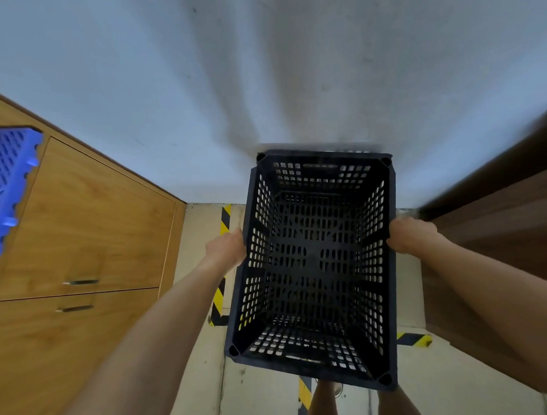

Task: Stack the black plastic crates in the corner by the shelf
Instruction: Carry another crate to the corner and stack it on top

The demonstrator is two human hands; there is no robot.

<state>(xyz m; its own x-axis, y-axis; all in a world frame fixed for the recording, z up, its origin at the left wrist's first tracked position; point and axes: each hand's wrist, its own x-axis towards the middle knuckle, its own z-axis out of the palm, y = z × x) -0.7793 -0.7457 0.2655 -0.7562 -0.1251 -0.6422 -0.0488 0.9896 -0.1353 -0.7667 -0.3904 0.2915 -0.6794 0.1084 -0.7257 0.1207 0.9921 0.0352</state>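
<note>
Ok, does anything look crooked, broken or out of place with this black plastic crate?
Nothing looks damaged. The empty black perforated plastic crate hangs above the floor, gripped at its long sides by the left hand and right hand, and sits slightly skewed to the white wall.

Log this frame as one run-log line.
left hand: grips crate left rim | right hand: grips right rim | black crate: empty, held above the floor near the wall | blue crate: far left

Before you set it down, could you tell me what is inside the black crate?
The black crate held by the left hand and right hand is empty; floor shows through its perforations. What lies directly beneath is mostly hidden.
</note>
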